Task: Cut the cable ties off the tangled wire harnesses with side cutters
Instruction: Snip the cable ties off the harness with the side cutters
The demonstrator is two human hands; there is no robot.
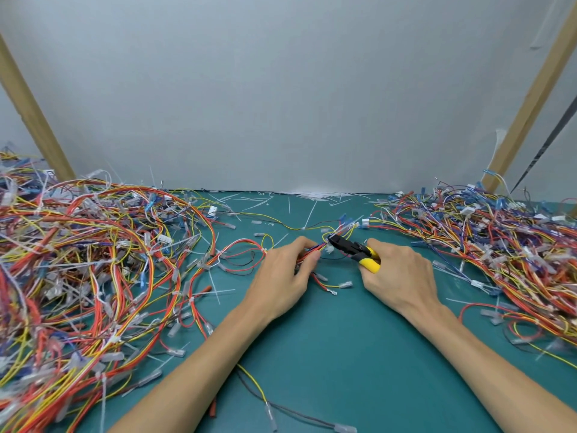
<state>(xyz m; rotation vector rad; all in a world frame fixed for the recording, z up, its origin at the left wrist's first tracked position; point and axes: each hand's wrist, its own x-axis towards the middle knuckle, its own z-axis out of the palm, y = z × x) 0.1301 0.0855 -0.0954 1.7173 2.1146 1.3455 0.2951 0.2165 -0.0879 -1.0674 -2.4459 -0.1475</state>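
Here, palms down, left hand (281, 273) pinches harness (244, 242) — right hand (402, 270) grip clamped on side cutters (351, 247).

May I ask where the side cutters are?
In the head view, the side cutters sit mid-table in the right hand, nose at the bundle the left hand holds.

Left hand (282, 270) pinches a wire bundle (307, 256); right hand (398, 276) grips side cutters (352, 248) at it
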